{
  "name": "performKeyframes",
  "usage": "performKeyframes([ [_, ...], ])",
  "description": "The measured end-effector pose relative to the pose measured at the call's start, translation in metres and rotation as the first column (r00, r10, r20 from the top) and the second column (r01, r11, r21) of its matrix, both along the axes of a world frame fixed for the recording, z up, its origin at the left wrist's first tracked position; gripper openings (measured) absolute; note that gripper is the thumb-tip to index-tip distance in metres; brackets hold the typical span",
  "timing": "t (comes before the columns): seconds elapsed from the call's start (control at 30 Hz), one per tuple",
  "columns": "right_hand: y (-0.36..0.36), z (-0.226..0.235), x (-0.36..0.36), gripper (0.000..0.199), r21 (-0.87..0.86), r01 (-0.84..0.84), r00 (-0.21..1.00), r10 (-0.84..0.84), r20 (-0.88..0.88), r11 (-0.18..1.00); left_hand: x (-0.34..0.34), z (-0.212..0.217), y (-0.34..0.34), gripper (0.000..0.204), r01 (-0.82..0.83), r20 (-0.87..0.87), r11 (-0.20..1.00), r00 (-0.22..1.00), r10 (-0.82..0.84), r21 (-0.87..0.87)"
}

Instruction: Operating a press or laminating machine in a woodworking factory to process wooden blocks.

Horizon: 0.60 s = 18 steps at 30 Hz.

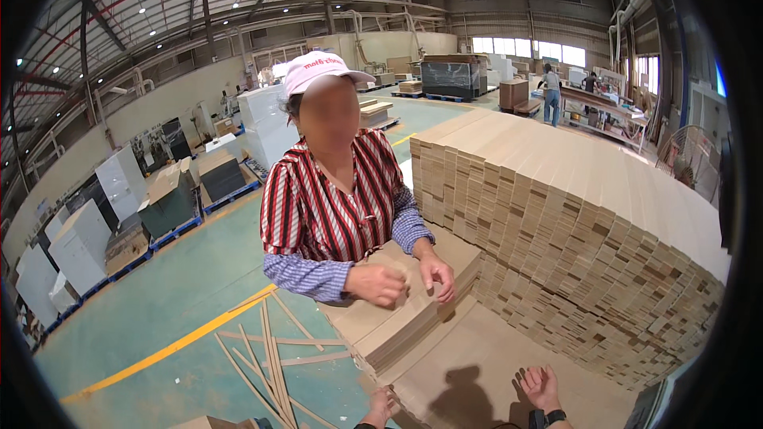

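Left hand (pixel 381 407) at board (pixel 469 365) edge; right hand (pixel 542 388) flat, empty.

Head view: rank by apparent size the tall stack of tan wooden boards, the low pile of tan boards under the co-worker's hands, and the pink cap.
1. Tall stack of tan wooden boards, largest.
2. Low pile of tan boards under the co-worker's hands.
3. Pink cap, smallest, though it sits farther from the camera.

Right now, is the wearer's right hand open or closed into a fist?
Open. The right hand shows its palm with fingers spread above the brown board, holding nothing.
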State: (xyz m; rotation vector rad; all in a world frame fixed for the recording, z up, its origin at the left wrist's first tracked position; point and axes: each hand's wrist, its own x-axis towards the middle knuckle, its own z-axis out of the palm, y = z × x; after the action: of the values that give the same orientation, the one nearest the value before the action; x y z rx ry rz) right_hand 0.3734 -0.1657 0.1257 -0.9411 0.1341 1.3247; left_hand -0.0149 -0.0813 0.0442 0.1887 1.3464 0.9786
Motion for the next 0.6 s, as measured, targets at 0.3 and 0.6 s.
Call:
performKeyframes([
  [0.3, -0.116, 0.018, 0.092, 0.026, 0.094, 0.314, 0.947, -0.319, 0.043, 0.945, 0.067, 0.087, 0.037, 0.013, 0.139, 0.124, 0.940, 0.975, -0.185, 0.313],
  [0.6, -0.276, 0.034, 0.165, 0.037, 0.309, 0.557, 0.808, -0.589, 0.013, 0.771, 0.087, 0.101, 0.138, 0.026, 0.192, 0.119, 0.962, 0.969, -0.217, 0.192],
])
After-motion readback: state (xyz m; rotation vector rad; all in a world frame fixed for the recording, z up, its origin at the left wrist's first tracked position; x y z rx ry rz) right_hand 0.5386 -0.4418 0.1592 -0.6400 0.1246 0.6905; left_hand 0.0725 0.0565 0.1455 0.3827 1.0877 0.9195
